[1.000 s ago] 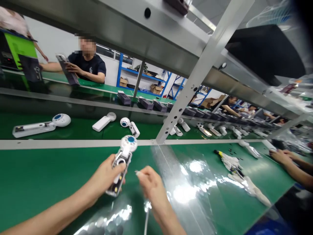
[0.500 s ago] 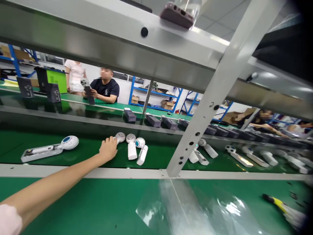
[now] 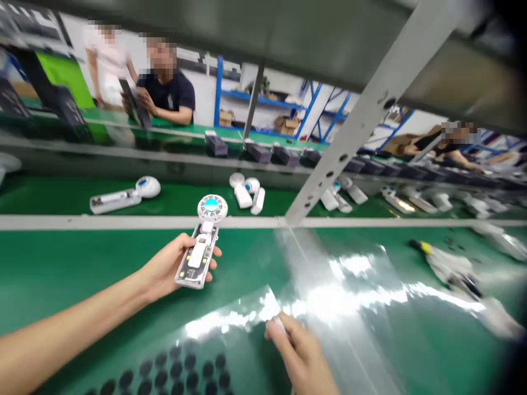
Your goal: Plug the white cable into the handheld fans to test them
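White plastic and a clear handle make up the fan (image 3: 198, 253), seen in the head view held above the green bench (image 3: 82, 263), its face up and its round head pointing away. The left hand (image 3: 171, 269) is closed round the handle: thumb over the near side of the face, fingertips showing past the far edge. That grip looks sound, I judge; the thumb is best kept light and to the edge, since the parts showing through the handle may not take pressing well. The head overlaps the rail (image 3: 123, 222) in view, and I cannot tell how far apart they are, so drawing it back a little would guard it from a knock.

The right hand (image 3: 302, 351) is well apart, nearer the body, thumb and forefinger pinched together on a small pale piece (image 3: 279, 325), too blurred to name. Lining that piece up square before any contact, with the left wrist steady, would be the careful way. Beyond the rail, 2 fans (image 3: 250, 198) lie touching or nearly so; reaching between them calls for lifting 1 straight up.
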### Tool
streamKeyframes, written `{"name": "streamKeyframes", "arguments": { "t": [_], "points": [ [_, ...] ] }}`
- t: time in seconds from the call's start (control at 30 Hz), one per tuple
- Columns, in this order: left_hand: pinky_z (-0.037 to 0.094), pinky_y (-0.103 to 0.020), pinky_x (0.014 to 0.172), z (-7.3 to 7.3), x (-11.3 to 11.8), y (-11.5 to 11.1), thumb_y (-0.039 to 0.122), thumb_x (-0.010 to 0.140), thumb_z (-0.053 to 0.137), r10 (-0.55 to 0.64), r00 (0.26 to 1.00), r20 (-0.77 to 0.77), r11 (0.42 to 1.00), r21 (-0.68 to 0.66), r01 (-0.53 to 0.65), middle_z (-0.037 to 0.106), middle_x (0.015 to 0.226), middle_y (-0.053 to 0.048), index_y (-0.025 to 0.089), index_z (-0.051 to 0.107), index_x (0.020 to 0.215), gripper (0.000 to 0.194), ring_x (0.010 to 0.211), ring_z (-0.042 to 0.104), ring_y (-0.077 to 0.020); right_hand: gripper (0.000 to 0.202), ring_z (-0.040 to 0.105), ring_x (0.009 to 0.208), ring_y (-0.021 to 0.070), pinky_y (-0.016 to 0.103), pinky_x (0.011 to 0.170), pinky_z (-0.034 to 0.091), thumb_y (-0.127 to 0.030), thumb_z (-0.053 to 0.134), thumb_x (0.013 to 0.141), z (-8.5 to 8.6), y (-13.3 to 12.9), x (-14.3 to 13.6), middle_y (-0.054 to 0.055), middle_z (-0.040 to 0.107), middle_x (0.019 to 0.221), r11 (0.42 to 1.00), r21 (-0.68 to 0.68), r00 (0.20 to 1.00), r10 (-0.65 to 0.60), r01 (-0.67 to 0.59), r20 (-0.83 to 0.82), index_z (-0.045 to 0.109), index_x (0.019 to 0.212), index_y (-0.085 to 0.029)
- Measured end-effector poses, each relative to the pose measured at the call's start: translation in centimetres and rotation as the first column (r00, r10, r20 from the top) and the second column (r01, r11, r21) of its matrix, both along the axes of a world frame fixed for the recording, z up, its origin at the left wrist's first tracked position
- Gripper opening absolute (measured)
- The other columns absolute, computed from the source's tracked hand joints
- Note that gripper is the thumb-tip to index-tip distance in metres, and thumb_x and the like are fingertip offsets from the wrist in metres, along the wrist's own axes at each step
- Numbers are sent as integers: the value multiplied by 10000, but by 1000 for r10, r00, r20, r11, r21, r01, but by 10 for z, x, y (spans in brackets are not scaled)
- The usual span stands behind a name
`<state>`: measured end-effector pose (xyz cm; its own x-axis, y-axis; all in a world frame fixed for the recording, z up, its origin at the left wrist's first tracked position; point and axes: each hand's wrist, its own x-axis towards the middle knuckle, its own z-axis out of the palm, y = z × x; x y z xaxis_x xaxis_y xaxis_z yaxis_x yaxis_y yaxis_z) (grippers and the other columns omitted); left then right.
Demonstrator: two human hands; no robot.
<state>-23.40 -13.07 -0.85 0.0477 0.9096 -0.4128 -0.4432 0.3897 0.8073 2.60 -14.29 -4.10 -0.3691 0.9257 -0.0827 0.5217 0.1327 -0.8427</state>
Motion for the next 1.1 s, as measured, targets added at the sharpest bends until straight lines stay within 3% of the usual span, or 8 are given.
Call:
{"name": "streamKeyframes", "arguments": {
  "t": [0.1, 0.23, 0.37, 0.5, 0.77, 0.87, 1.1],
  "points": [
    [506, -284, 532, -6, 24, -50, 302, 817, 409, -122, 988, 96, 985, -108, 132, 641, 708, -84, 97, 557, 942, 282, 545, 586, -170, 305, 469, 590, 143, 246, 551, 342, -353, 377, 902, 9, -20, -4, -27, 469, 621, 996, 24, 989, 86, -90, 123, 456, 646, -208],
    [496, -284, 581, -24, 40, -82, 269, 806, 459, -135, 991, -20, 990, -39, 134, 616, 748, -20, 185, 459, 1017, 227, 635, 600, -178, 211, 531, 680, 164, 260, 615, 374, -203, 395, 905, 8, -39, -18, 7, 536, 723, 983, 109, 969, 122, -148, 215, 509, 727, -197],
    [497, -326, 591, -39, 39, -83, 310, 830, 405, -107, 970, -218, 984, 117, 134, 564, 758, 5, 207, 423, 996, 196, 644, 592, -194, 150, 563, 762, 190, 278, 658, 407, -89, 441, 870, 1, -50, -41, 47, 566, 832, 963, 175, 925, 130, -203, 357, 561, 857, -178],
    [479, -313, 625, -44, 35, -81, 315, 848, 368, -75, 914, -399, 975, 163, 151, 557, 824, -1, 212, 446, 951, 164, 681, 567, -181, 120, 569, 742, 210, 299, 633, 405, -77, 490, 841, -3, -55, -58, 55, 557, 854, 957, 190, 890, 117, -219, 441, 554, 869, -175],
    [434, -322, 691, -50, 37, -80, 312, 842, 363, -22, 877, -480, 968, 210, 139, 532, 819, -4, 199, 450, 918, 162, 768, 525, -204, 142, 554, 682, 205, 292, 563, 379, -55, 456, 821, -4, -59, -59, 49, 534, 849, 954, 208, 868, 92, -218, 488, 491, 831, -192],
    [413, -325, 736, -48, 37, -81, 315, 845, 376, -20, 863, -505, 961, 228, 156, 525, 834, -3, 198, 455, 952, 177, 809, 511, -209, 142, 568, 724, 213, 299, 597, 395, -76, 453, 819, -5, -59, -59, 58, 544, 878, 959, 212, 878, 69, -190, 474, 486, 897, -189],
    [421, -318, 729, -43, 41, -85, 347, 852, 415, -2, 865, -502, 970, 209, 124, 563, 905, -27, 199, 446, 1048, 247, 835, 547, -233, 141, 549, 690, 206, 290, 581, 367, -61, 442, 780, -3, -53, -59, 34, 525, 802, 961, 205, 898, 81, -185, 433, 469, 806, -198]
  ]
}}
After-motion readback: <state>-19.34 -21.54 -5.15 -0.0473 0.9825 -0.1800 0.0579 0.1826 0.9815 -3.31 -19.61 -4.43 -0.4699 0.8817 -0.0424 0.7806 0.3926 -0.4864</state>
